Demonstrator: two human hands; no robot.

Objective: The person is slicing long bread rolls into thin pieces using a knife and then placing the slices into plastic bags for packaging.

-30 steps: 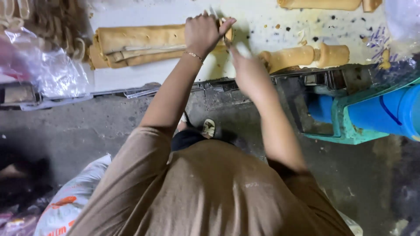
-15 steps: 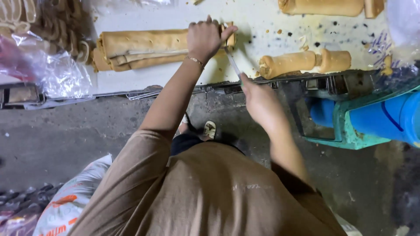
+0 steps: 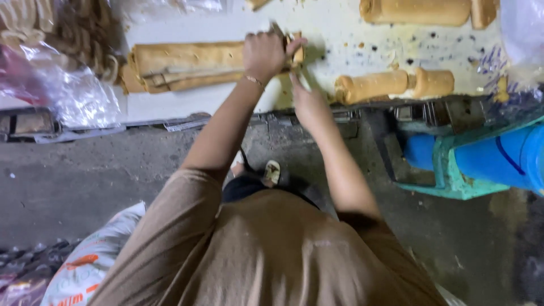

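— So how far along is the work looking on the white table?

— Partway, I'd judge. Taking the long tan roll as the landmark: it is lying whole but for its right end, where the cutting is going on. Well to its right a shorter roll is lying with one cut piece just beside it, and up beyond, near the far edge, another roll is waiting. So a few pieces are looking done, and most of the long roll is remaining.

— Which way is it pointing?

— Its long axis is running left to right across the table, the worked end pointing right, the other end nearing the plastic bag.

— And the hands?

— The left hand is clamping down over the roll's right end, fingers curled on it. The right hand is sitting just nearer than that end, closed around something thin, perhaps a blade; I cannot tell exactly what
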